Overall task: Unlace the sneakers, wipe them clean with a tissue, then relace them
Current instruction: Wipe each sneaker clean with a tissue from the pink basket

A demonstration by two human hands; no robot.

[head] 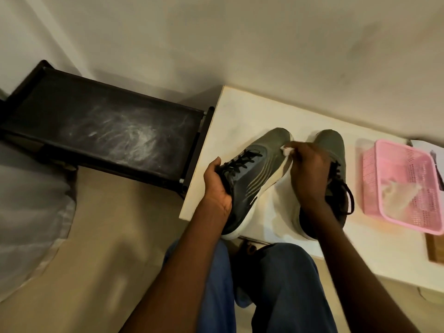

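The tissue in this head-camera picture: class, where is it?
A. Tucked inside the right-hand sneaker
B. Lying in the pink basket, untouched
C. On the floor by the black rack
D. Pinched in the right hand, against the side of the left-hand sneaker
D: the tissue is pinched in the right hand and meets the side of the sneaker that the left hand grips at its laced top.

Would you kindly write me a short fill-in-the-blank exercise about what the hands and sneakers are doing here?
1. The left hand holds the left sneaker by its ____ end.
2. The right hand pinches a white ____ against that sneaker.
3. The basket to the right of the other sneaker is ____ in colour.
4. Both sneakers' laces are ____ in colour.

Missing words: heel; tissue; pink; black
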